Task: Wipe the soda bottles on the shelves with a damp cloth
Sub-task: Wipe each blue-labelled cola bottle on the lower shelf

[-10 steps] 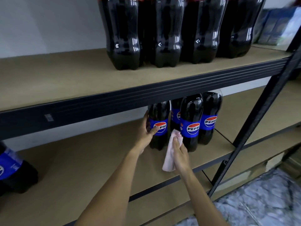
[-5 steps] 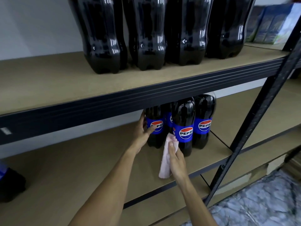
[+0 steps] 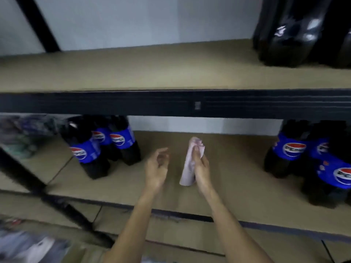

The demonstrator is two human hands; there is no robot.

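Note:
My right hand (image 3: 201, 168) grips a pale pink cloth (image 3: 189, 168) over the bare middle of the lower shelf (image 3: 231, 179). Beside it, my left hand (image 3: 156, 168) hangs open with relaxed fingers and holds nothing. A group of Pepsi bottles (image 3: 89, 149) with blue labels stands to the left of my hands. A second group of Pepsi bottles (image 3: 326, 160) stands at the right edge of the same shelf. Neither hand touches a bottle. The frame is blurred by motion.
The upper shelf (image 3: 133, 69) has a black front beam (image 3: 152, 103) just above my hands, and dark cola bottles (image 3: 290, 35) stand at its right end. A black diagonal upright (image 3: 38, 188) crosses the lower left. Another shelf board lies below.
The view swung to the left along the shelf. My left hand let go of the Pepsi bottle it held, and both hands left that group, now at the right edge. The cloth stays in my right hand.

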